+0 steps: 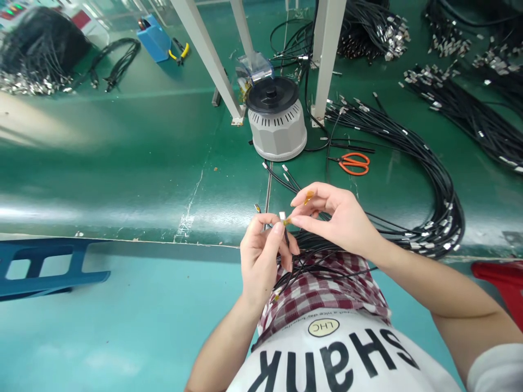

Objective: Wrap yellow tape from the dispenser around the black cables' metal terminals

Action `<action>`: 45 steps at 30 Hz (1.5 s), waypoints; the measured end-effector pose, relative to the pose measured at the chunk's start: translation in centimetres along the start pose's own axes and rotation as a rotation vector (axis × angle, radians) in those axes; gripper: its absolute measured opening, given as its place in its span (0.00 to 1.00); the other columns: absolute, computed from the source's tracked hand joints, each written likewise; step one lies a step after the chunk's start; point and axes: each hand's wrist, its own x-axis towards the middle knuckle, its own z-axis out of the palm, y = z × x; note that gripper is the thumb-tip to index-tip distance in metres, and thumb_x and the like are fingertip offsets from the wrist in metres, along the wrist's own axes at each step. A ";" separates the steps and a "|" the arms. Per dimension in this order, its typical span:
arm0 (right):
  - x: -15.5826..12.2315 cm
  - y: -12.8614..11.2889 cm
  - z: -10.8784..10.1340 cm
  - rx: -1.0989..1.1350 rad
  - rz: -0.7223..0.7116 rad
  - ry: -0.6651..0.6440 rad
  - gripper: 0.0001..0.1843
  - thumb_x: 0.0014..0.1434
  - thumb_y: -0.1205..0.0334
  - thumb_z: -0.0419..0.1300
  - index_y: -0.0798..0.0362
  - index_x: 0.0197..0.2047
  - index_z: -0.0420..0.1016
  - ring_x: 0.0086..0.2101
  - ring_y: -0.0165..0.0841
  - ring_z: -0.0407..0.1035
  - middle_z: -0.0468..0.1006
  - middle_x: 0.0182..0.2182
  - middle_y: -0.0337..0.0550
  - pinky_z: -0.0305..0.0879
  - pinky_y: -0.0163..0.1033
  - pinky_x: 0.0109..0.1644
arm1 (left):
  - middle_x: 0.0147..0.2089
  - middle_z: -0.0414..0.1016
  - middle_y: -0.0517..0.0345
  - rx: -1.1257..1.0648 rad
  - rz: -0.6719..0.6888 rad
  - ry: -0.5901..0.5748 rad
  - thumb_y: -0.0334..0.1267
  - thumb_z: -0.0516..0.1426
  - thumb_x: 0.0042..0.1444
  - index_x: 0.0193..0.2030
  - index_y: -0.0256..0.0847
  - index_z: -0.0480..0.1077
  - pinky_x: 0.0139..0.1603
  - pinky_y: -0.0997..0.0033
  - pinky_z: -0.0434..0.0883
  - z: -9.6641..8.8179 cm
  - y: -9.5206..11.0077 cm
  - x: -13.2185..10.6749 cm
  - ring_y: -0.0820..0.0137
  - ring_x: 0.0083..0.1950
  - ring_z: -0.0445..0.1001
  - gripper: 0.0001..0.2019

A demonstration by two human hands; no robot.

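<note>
My left hand [265,253] pinches a black cable near its silver connector [281,216], which points up and away from me. Beside that connector, my right hand [333,218] holds a small strip of amber tape [287,221] between thumb and finger, and the strip touches the cable end. Another piece of amber tape [309,196] sticks to a raised finger of that hand. Under both hands a bundle of black cables [310,242] lies over the table edge and my lap. A few loose cable ends [285,169] stick out beyond my hands.
A grey round tape dispenser [278,128] stands ahead between white posts [324,60]. Orange-handled scissors [354,163] lie to its right. Cable bundles [439,185] spread rightward. Back left are a blue tape holder [154,39], yellow-handled cutters [180,51] and black cables [41,49]. A blue stool [77,267] stands left.
</note>
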 end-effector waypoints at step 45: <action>1.1 1.5 0.6 0.137 -0.043 -0.023 0.17 0.50 0.63 0.73 0.52 0.39 0.71 0.36 0.32 0.78 0.82 0.32 0.38 0.64 0.36 0.39 | 0.29 0.81 0.55 -0.179 -0.136 -0.024 0.37 0.65 0.56 0.35 0.37 0.67 0.15 0.84 0.58 -1.0 -0.7 0.5 0.82 0.14 0.63 0.11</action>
